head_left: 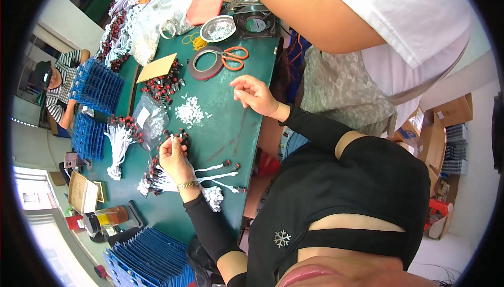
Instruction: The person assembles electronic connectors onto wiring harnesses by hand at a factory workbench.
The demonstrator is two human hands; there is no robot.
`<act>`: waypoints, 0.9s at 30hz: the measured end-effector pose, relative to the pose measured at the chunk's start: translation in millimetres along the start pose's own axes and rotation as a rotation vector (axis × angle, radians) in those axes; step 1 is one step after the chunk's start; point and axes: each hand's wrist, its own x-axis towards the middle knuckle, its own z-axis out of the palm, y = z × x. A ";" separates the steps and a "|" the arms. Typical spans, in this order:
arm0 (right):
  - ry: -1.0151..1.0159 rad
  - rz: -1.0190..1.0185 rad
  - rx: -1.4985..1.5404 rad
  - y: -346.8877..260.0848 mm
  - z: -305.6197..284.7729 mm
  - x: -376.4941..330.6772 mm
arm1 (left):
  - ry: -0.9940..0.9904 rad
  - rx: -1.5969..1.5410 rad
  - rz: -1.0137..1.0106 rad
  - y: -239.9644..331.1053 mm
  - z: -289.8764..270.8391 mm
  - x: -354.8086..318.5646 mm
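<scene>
My left hand (176, 162), with a gold watch at its wrist, is pinched over the green table. Between its fingertips shows a tiny whitish bit, too small to name. Beside and under it lie white cables with red-and-black ends (156, 178), a few stretching toward the table's near edge. My right hand (255, 95) hovers near that edge, fingers loosely bent and apart, with nothing visible in them. Farther in, a heap of small white pieces (191, 111) lies loose on the tabletop. A clear plastic bag (150, 121) sits between that heap and a white cable bundle (119, 148).
Orange-handled scissors (234, 59) lie by a tape roll (205, 63). Behind them stand a metal bowl (218, 28) and a small fan (257, 25). Blue racks (97, 86) line the far side, where another person (63, 85) works. A co-worker's arm (294, 6) reaches in at upper right.
</scene>
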 end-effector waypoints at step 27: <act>0.043 0.057 -0.031 3.3 2.0 1.7 | -0.041 -0.024 -0.026 -1.6 -2.5 2.2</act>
